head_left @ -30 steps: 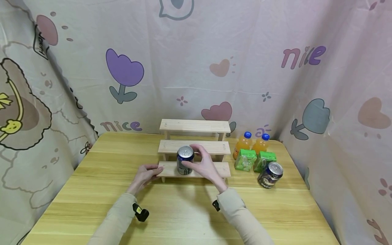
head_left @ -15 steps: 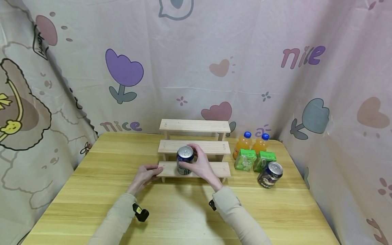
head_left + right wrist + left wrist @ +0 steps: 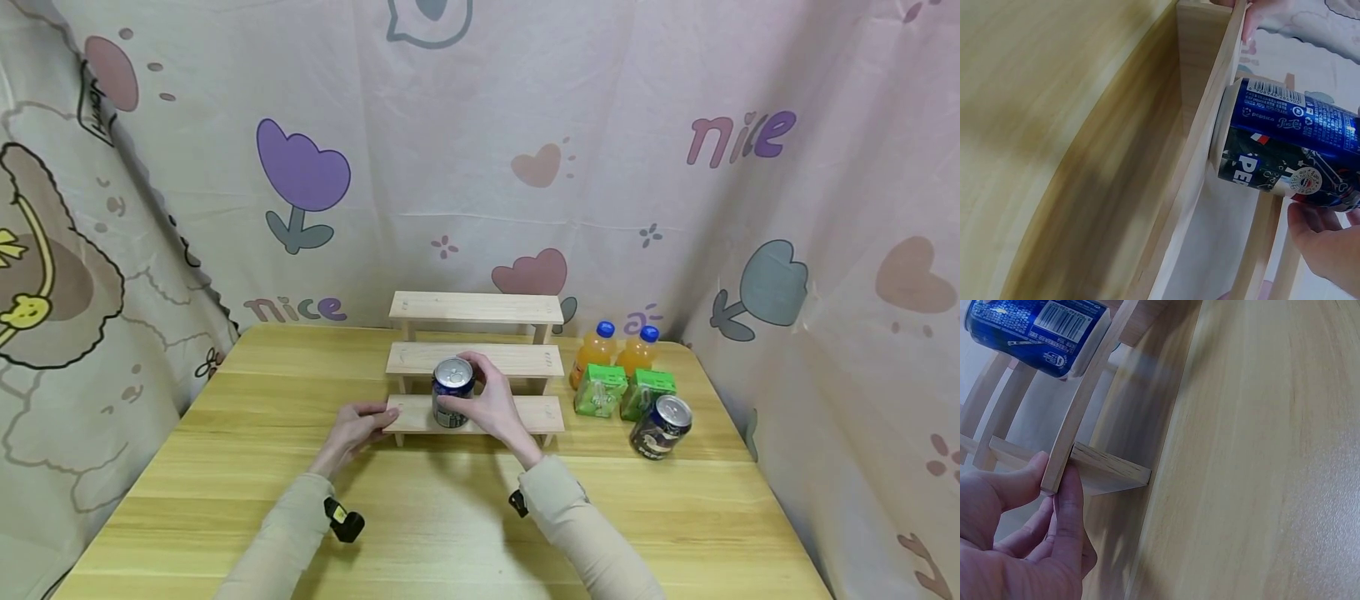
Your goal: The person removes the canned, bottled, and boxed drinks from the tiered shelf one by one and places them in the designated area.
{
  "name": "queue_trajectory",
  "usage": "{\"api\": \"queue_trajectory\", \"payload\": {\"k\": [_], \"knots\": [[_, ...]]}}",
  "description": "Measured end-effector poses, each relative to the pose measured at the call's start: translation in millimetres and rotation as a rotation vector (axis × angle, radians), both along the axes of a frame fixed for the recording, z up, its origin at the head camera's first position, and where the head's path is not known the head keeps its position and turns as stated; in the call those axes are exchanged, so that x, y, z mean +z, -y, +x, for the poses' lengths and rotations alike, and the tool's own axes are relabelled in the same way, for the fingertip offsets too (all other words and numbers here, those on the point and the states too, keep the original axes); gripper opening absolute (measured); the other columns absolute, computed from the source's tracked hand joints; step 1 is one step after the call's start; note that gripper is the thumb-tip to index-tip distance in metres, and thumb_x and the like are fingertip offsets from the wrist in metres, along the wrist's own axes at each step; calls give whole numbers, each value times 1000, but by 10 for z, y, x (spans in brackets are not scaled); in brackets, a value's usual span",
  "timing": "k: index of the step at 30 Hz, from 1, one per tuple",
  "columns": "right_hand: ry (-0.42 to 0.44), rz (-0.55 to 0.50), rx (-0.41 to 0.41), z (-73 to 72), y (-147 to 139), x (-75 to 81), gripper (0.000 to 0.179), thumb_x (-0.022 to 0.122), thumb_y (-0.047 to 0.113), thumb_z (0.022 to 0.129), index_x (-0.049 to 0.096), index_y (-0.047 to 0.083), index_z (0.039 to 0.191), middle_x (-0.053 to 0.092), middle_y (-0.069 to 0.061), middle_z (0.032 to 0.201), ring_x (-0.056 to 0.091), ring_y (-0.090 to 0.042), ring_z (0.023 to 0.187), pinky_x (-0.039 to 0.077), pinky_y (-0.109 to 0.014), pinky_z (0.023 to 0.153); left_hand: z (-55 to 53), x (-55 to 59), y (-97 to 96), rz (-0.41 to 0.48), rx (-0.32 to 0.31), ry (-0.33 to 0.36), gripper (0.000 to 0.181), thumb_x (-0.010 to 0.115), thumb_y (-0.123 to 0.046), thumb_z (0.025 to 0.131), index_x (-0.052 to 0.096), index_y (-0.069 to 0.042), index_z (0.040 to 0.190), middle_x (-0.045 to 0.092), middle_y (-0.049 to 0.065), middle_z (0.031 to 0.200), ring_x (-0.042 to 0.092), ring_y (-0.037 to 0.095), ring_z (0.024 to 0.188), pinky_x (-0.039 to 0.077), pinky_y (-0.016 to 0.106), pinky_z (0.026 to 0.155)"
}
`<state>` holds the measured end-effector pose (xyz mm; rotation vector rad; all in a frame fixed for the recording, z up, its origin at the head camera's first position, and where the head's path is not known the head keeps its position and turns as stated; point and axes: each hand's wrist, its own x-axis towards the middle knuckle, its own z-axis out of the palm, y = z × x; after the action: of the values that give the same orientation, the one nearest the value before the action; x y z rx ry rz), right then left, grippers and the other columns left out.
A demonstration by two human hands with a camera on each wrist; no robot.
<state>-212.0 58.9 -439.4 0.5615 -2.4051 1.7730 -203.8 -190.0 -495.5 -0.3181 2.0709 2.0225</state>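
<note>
At frame centre, the can (image 3: 453, 392) has now been gripped by the right hand (image 3: 491, 402); the shelf (image 3: 540, 414) is pinched by the left hand (image 3: 358, 427).

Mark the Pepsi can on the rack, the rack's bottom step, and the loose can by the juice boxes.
Pepsi can (image 3: 453, 394), head view, on its side wall.
Bottom step (image 3: 534, 413), head view, bare right end of the board.
Loose can (image 3: 662, 427), head view, on its dark side.

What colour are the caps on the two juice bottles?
Blue caps on both orange juice bottles, clearest in the head view.
</note>
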Motion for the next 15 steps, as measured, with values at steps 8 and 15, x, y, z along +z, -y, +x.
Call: {"api": "queue_trajectory", "payload": {"k": [8, 15], "knots": [[-19, -14, -14, 21, 4, -2, 66, 89, 7, 77, 58, 1, 135, 68, -21, 125, 65, -35, 117, 52, -53, 106, 7, 11, 0, -7, -1, 22, 49, 69, -7, 98, 51, 20, 135, 70, 4, 99, 67, 4, 79, 59, 17, 71], [-46, -12, -29, 68, -31, 69, 65, 89, 8, 77, 59, 2, 135, 67, -19, 127, 65, -33, 118, 54, -48, 106, 4, 25, 10, 7, -14, 20, 50, 70, -9, 98, 52, 20, 135, 70, 3, 98, 66, 5, 79, 59, 17, 71]]}}
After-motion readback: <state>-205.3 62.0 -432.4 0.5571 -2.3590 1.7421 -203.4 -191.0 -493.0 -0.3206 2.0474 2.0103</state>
